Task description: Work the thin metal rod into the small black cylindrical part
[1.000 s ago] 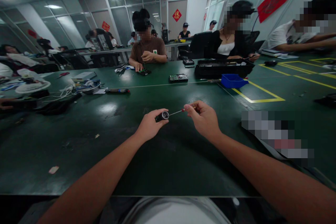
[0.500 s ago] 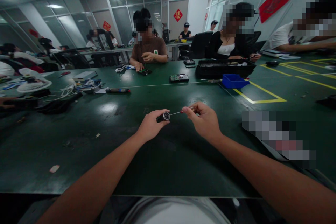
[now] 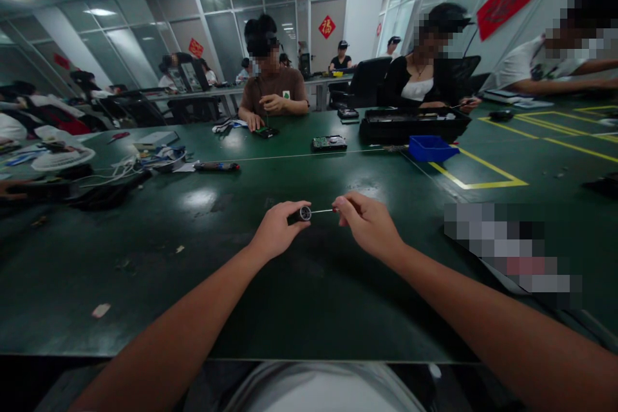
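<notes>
Black cylinder [image 3: 298, 215] is sitting above the counter [image 3: 318, 315] in my left hand [image 3: 276, 230], thumb and fingers gripping its sides, its silver-rimmed end facing right. My right hand [image 3: 371, 222] is pinching a screwdriver [image 3: 322, 210], its thin shaft pointing nearly level toward that end. Both forearms [image 3: 197, 315] are slanting inward from below.

right hand [image 3: 371, 221] has room forward, left of the blue bin [image 3: 431, 149].
</notes>
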{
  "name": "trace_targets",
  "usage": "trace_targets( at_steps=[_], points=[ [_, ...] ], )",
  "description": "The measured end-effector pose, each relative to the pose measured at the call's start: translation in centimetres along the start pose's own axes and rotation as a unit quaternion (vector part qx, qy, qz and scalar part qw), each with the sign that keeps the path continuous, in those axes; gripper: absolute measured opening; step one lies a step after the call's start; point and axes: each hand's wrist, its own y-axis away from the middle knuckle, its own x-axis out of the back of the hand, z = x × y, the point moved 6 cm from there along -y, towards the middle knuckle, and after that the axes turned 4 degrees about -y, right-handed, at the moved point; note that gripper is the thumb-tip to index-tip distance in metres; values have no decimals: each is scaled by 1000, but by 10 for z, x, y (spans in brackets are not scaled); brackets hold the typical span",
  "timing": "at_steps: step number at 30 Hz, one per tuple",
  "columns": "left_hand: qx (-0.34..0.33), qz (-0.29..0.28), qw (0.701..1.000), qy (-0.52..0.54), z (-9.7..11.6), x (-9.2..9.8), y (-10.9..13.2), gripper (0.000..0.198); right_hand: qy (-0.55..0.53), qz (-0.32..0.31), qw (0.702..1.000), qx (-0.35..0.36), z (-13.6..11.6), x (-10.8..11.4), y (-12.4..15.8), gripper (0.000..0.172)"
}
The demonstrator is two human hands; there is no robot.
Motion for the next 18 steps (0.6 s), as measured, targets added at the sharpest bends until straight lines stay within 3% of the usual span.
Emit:
trace_targets(
  at_steps=[3,8,18],
  points=[
    [-3,-5,1000,-6,1,-1,0,42,11,-2,1000,-19,4,-1,-2,39],
    [-9,-15,1000,-13,1,-3,0,42,0,-3,1000,5,-2,-2,0,23],
    [-12,-18,1000,-9,1,-3,0,42,-31,1,1000,-6,-2,-1,2,23]
  ],
)
